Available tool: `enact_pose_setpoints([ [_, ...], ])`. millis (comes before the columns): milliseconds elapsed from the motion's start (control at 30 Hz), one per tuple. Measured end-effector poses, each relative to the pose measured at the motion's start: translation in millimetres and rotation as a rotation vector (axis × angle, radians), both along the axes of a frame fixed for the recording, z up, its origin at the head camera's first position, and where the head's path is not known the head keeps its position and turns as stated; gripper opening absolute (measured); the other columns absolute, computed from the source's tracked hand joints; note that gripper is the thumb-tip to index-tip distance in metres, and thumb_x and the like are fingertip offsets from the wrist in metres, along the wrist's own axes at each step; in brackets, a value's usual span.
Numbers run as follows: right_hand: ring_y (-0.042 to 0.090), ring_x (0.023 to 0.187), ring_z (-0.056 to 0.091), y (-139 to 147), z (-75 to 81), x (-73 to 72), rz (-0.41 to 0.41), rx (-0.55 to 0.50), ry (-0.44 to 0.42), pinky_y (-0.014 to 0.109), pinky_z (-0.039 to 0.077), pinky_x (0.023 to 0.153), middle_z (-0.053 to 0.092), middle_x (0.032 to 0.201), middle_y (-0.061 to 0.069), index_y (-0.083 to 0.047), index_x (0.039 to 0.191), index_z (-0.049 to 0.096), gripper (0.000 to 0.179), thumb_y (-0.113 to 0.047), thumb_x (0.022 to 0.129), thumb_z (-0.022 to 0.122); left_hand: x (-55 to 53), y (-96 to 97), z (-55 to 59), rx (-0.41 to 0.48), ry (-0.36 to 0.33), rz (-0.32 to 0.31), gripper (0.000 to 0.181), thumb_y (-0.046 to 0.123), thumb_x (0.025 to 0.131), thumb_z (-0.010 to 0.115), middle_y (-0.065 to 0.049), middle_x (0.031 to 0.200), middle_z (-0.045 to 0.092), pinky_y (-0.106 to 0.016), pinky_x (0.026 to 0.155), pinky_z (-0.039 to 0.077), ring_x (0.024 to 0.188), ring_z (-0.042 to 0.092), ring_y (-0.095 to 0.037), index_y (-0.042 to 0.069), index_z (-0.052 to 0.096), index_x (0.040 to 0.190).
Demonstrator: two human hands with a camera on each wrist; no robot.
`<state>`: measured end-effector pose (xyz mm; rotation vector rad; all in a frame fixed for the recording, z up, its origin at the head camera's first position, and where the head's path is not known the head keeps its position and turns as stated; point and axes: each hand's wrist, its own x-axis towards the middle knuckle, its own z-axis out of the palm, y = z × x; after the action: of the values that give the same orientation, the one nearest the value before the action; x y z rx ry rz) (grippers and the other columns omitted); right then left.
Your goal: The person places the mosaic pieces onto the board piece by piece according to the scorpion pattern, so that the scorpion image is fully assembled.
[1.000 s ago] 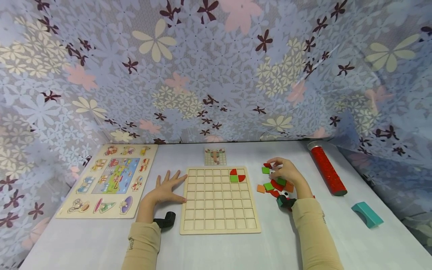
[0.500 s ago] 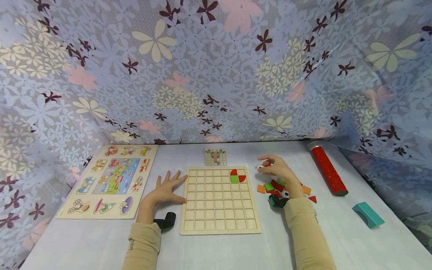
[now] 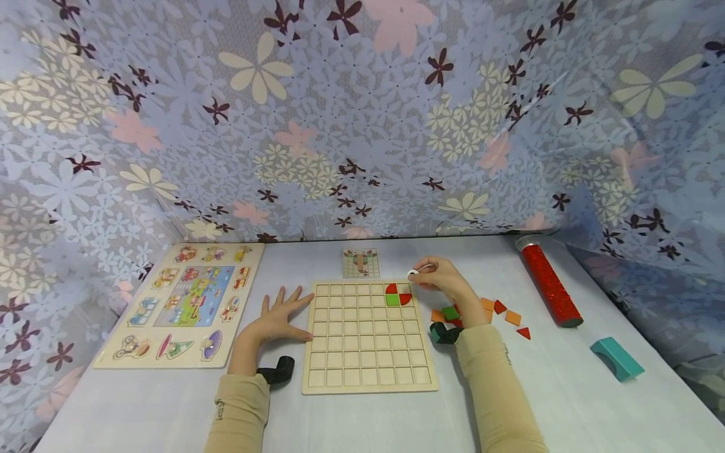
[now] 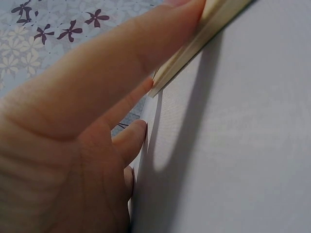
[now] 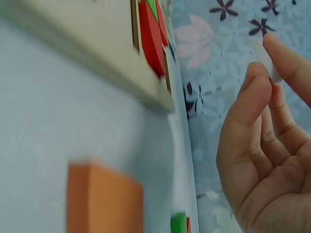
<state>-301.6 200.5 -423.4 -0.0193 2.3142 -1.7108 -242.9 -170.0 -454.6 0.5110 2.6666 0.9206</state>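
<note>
A wooden grid board [image 3: 352, 343] lies on the table, with red quarter-circle pieces [image 3: 404, 298] and one green square [image 3: 393, 300] in its upper right cells. My left hand [image 3: 277, 321] is spread flat at the board's left side; the thumb and a fingertip touch its edge, as the left wrist view also shows. Above the board's upper right corner, my right hand [image 3: 444, 277] pinches a white eye disc [image 3: 413, 272] between thumb and index finger. In the right wrist view the white disc [image 5: 266, 60] appears nearly edge-on, the other fingers loosely curled.
Loose orange, green and red pieces [image 3: 513, 318] lie right of the board, partly hidden by the right forearm. A small pattern card [image 3: 360, 263] sits behind the board. A picture puzzle [image 3: 181, 305] lies left; a red glittery tube [image 3: 549, 284] and teal arch block [image 3: 617, 359] lie right.
My right hand has picked up the white eye disc from the loose pieces and moved left with it to the board's upper right corner. The left hand has stayed put.
</note>
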Motion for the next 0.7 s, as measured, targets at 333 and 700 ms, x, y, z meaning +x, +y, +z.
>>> enact_pose_setpoints([
  [333,0.020,0.082,0.065,-28,-1.1,-6.7,0.042,-0.018,0.000,0.031,0.055,0.075,0.062,0.086,0.001,0.000,0.104,0.060,0.030,-0.012,0.079,0.072,-0.1,-0.9,-1.1,0.003,0.001,0.000,0.094,0.036,0.067,0.079,-0.018,0.153,0.009,-0.061,0.102,-0.019,0.137,-0.012,-0.045,0.013,0.031,0.145],
  [700,0.013,0.073,0.062,-54,0.4,-13.9,0.099,0.033,-0.017,0.031,0.055,0.075,0.061,0.085,0.006,0.005,0.104,0.063,0.024,-0.004,0.082,0.067,-0.2,-0.3,-1.7,0.006,0.003,-0.005,0.094,0.036,0.067,0.079,-0.018,0.153,0.009,-0.061,0.102,-0.020,0.137,-0.012,-0.045,0.013,0.031,0.145],
])
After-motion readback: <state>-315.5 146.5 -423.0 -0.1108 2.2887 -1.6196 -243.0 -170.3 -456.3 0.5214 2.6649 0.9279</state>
